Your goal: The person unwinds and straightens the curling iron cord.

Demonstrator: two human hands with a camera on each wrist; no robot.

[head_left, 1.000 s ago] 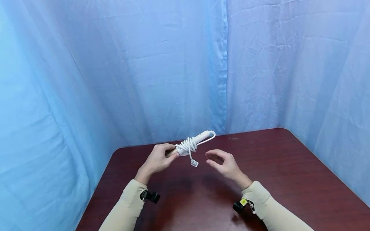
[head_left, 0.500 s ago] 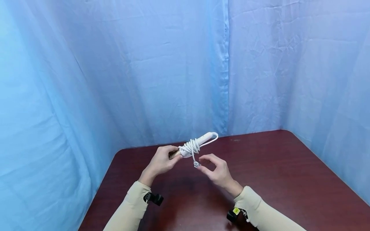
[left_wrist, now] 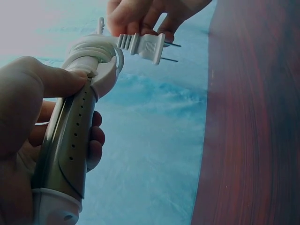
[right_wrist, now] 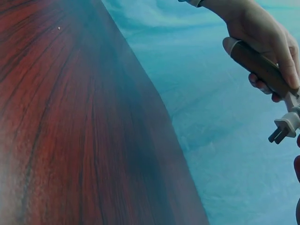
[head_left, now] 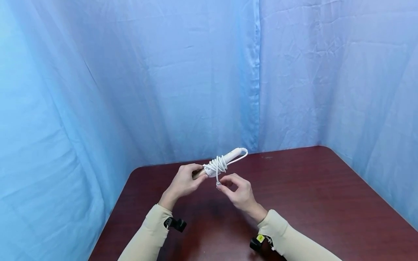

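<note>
Looks like a staged recording booth, not a lived-in room. Wrinkled blue cloth backdrop [head_left: 196,72] hangs on the left, far and right sides, seam down the far middle. Only furniture: a dark red wood-grain surface [head_left: 310,188] with rounded far corners.

Curling iron [head_left: 225,159] above table [head_left: 326,203], plug [head_left: 218,183] below it, curtain [head_left: 163,79] behind.

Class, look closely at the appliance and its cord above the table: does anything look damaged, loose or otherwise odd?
Nothing looks damaged. The white cord is wound round the curling iron, which the left hand holds above the table. Only the plug hangs free of the coil, pinched by the right hand.
</note>
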